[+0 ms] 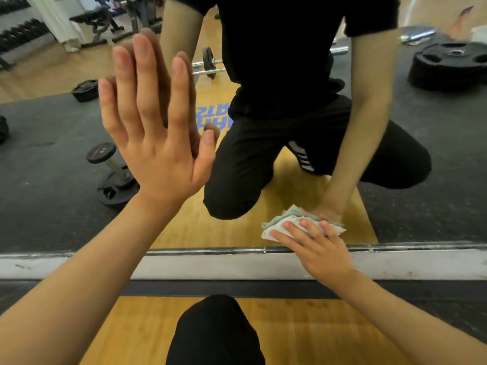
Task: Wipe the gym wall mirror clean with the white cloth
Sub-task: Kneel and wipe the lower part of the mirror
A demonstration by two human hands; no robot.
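Low at the right of the mirror (52,159), the right hand (320,250) presses the white cloth (276,225) to the glass with straight fingers. Higher left, the left hand (158,143) rests open, flat against it.

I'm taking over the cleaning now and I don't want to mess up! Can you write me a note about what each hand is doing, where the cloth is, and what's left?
Left hand: open, flat on the mirror, fingers straight, holding nothing.
Right hand: fingers spread, pressing the white cloth onto the glass.
Cloth: bunched, low on the mirror, just above the bottom rail, right of the middle.
Done: cannot tell; no wiped patch shows.
Left: probably wipe on from the cloth's spot, then the place under the left palm.
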